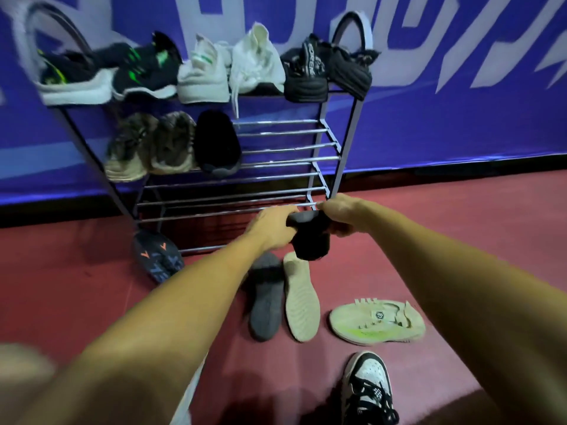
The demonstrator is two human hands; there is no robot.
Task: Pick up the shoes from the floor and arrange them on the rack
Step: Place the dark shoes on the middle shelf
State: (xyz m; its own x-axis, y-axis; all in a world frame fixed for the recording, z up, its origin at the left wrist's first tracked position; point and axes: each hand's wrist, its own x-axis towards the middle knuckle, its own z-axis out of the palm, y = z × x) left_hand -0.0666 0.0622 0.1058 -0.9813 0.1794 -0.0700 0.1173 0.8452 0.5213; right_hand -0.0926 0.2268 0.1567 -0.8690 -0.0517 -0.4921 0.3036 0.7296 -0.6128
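Note:
A black shoe [310,240] hangs in the air in front of the rack's lowest bars, gripped by both hands: my left hand [273,227] on its left side, my right hand [340,214] on its right. The metal rack [282,157] stands against the blue wall. Its top shelf is full of shoes, black-green ones [144,69], white ones [233,65] and black ones [325,69]. The middle shelf holds two brown shoes [150,145] and one black shoe [217,142] at its left. On the floor lie a grey sole-up shoe [266,299], a beige sole-up shoe [301,302] and a pale green shoe [377,322].
A dark shoe with orange marks [158,259] leans by the rack's left foot. A black-and-white sneaker [368,388] is at the bottom, worn or lying I cannot tell. The floor is red. The right part of the middle shelf and the lower bars are bare.

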